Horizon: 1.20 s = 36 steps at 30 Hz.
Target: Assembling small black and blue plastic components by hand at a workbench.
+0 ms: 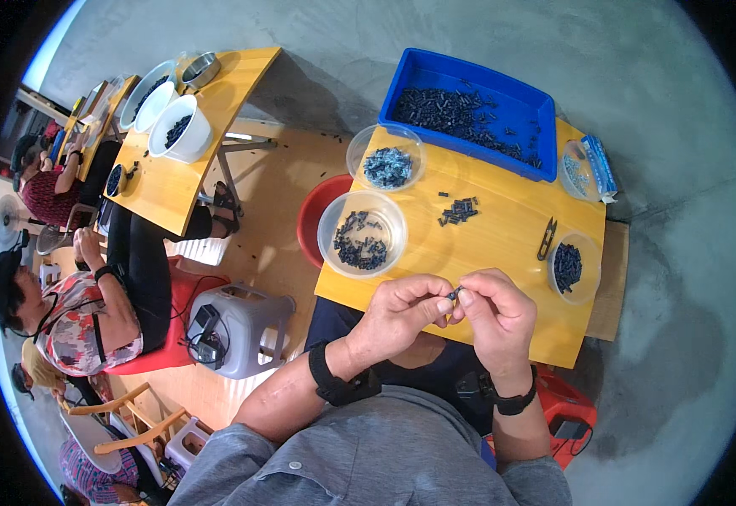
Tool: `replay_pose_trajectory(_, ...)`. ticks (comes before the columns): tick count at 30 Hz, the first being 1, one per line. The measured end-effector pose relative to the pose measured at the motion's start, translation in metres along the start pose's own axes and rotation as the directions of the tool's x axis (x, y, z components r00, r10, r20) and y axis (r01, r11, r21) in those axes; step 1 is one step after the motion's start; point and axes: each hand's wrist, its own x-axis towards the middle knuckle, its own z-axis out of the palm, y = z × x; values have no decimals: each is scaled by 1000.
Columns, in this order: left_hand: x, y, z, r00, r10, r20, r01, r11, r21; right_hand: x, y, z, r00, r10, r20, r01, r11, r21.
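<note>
My left hand and my right hand meet above the near edge of the yellow table. Between their fingertips they pinch a small black part, mostly covered by the fingers. Beyond the hands lies a loose pile of small black parts. To its left stands a clear round tub with black pieces inside, and behind that another clear tub of grey-blue and black pieces. A clear tub of black parts is to the right, beside small black thread snips.
At the table's back sits a large blue bin with many black parts. A small clear tub and a blue packet are at the far right. A red bucket stands left of the table. Other people sit at the left.
</note>
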Motion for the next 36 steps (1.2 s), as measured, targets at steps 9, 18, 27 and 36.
replay_pose_trajectory(9,0,3,-3,983,-182,-11,181,981,-70,4,5,-3,998,-51,41,57,988,-147)
replay_pose_trajectory(18,7,-1,-4,975,-218,-51,217,976,-19,7,20,0,996,-82,44,90,966,-244)
replay_pose_trajectory(27,15,-7,2,966,-255,-39,256,966,31,3,26,-8,990,-141,28,143,940,-310)
replay_pose_trajectory(36,11,6,6,977,-211,36,212,977,-29,7,6,-19,973,-176,152,214,934,-286)
